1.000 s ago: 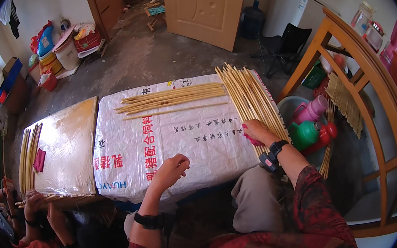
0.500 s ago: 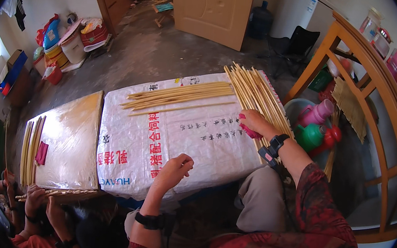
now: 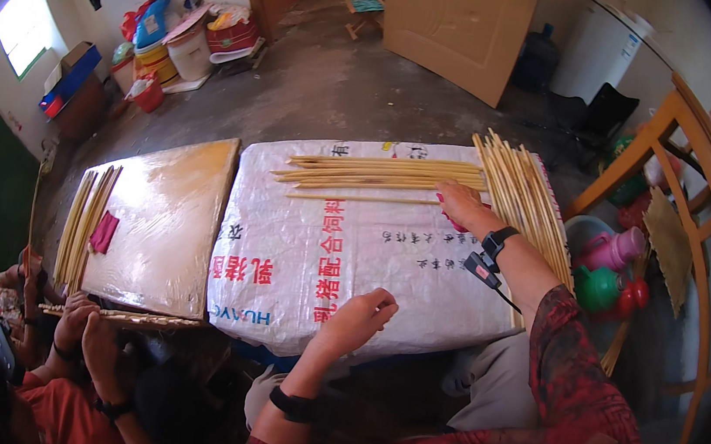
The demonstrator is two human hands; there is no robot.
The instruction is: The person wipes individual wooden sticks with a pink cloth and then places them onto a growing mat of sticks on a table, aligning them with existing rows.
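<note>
My right hand (image 3: 465,208) is closed around a crumpled pinkish-red cloth (image 3: 453,224). It lies over the right end of a single pale stick (image 3: 358,199); whether the fingers grip that stick is hidden. Just beyond lies a row of similar sticks (image 3: 379,169), placed crosswise. To the right, a thick pile of sticks (image 3: 524,202) points away from me. Nearer to me, my left hand (image 3: 358,319) hovers over the white printed sack (image 3: 284,231) covering the table, its fingers curled in with nothing visible in them.
At the left, a co-worker's hands (image 3: 84,331) are at a plastic-wrapped board (image 3: 165,235) bearing several sticks (image 3: 83,226) and a red cloth (image 3: 104,232). A wooden frame (image 3: 691,120) stands to the right, beside a basin with a green plastic jug (image 3: 598,289). Beyond are a door (image 3: 457,23) and buckets (image 3: 190,54).
My right hand, with the cloth, has moved from beside the thick pile away and left onto the lone stick's end. My left hand stays curled over the sack. The whole view has shifted.
</note>
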